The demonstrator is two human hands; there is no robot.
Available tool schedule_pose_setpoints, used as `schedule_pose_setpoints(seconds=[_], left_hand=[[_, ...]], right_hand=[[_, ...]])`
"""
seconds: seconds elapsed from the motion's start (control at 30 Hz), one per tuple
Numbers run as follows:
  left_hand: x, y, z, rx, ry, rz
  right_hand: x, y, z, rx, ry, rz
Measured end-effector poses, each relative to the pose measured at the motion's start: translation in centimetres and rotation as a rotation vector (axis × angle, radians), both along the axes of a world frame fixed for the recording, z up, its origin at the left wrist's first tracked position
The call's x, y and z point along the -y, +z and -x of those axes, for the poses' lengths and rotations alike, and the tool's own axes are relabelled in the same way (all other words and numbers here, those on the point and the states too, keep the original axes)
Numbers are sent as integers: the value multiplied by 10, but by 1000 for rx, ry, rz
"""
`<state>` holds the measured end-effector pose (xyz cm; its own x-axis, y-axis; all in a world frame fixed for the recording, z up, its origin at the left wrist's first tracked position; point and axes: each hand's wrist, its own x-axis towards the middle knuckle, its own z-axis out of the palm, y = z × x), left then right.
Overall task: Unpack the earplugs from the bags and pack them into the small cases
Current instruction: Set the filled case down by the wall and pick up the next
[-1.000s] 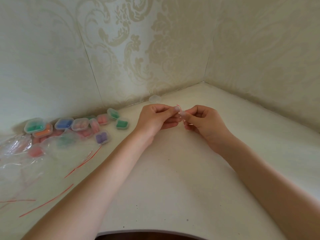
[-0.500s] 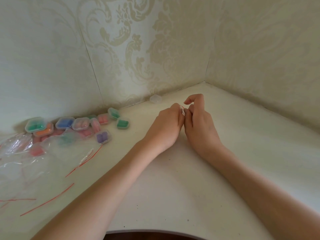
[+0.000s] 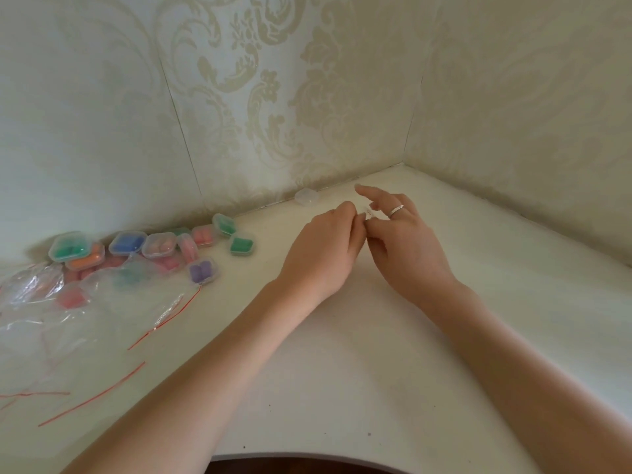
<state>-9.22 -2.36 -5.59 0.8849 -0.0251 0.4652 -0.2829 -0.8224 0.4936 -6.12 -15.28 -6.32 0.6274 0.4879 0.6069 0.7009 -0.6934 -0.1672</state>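
A second ago we held our hands up and pinched a tiny clear bag. Now our left hand [image 3: 323, 249] and right hand [image 3: 407, 241] are low on the table [image 3: 342, 371]. Our right pointer finger now sticks out straight.

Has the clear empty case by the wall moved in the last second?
No. The clear case sits at the same spot against the wall seam, beyond both hands.

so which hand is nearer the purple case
Left. The left hand lies just right of the purple case; the right hand is farther right, beyond the left.
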Motion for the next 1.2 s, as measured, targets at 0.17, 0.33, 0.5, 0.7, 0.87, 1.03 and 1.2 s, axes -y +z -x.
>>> schedule_pose_setpoints(seconds=[0.17,0.33,0.5,0.7,0.87,1.03,1.2], left_hand=[[7,1,8,302,-214,3],[4,-5,3,183,-173,235],[-14,-1,-16,-232,76,1014],[-17,-4,-21,-365,-110,1344],[-17,-3,-18,-314,-87,1219],[-10,-3,-16,-227,-32,1018],[-8,-4,-16,-217,11,1017]], right_hand=[[4,-4,-4,-311,-21,-157],[4,-5,-9,-482,92,-374],[6,-2,-10,-609,126,-563],[1,1,-4,-655,139,-647],[2,4,-5,-731,120,-686],[3,2,-10,-753,136,-655],[8,8,-8,-812,191,-580]])
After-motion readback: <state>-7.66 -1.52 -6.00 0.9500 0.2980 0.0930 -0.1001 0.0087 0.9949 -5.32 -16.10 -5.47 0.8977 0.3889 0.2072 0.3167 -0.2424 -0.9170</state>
